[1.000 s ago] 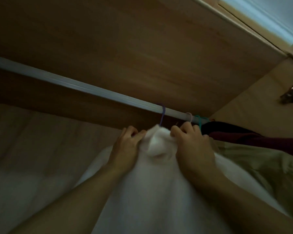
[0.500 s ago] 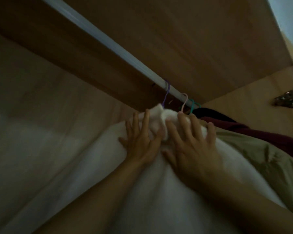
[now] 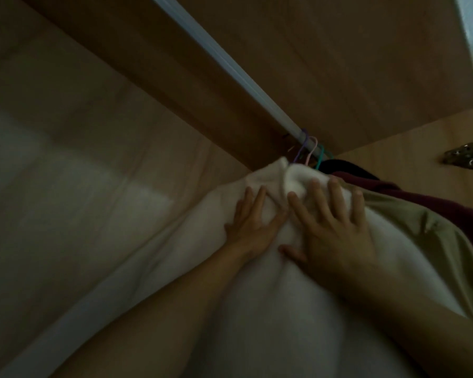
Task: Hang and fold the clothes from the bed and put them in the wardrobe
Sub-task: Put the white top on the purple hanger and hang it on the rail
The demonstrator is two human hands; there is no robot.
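Note:
A white fluffy garment (image 3: pixel 271 309) hangs inside the wardrobe from a purple hanger hook (image 3: pixel 302 147) on the metal rail (image 3: pixel 230 69). My left hand (image 3: pixel 250 223) lies flat on the garment's shoulder, fingers straight, just below the collar (image 3: pixel 292 178). My right hand (image 3: pixel 336 227) presses flat on the other shoulder with fingers spread. To the right hang an olive garment (image 3: pixel 421 241) on a pink hook (image 3: pixel 313 147) and a dark red garment (image 3: pixel 434 197) near a teal hook (image 3: pixel 321 156).
Wooden wardrobe panels surround the rail: the top panel (image 3: pixel 339 64) above, the back wall (image 3: pixel 79 186) at left, a side panel (image 3: pixel 407 165) at right with a metal hinge (image 3: pixel 467 158). The rail's left stretch holds no hangers.
Both hands went from gripping the collar to lying flat with straight fingers and slid down onto the shoulders. The hanger hook sits further right along the rail, close to the other hooks.

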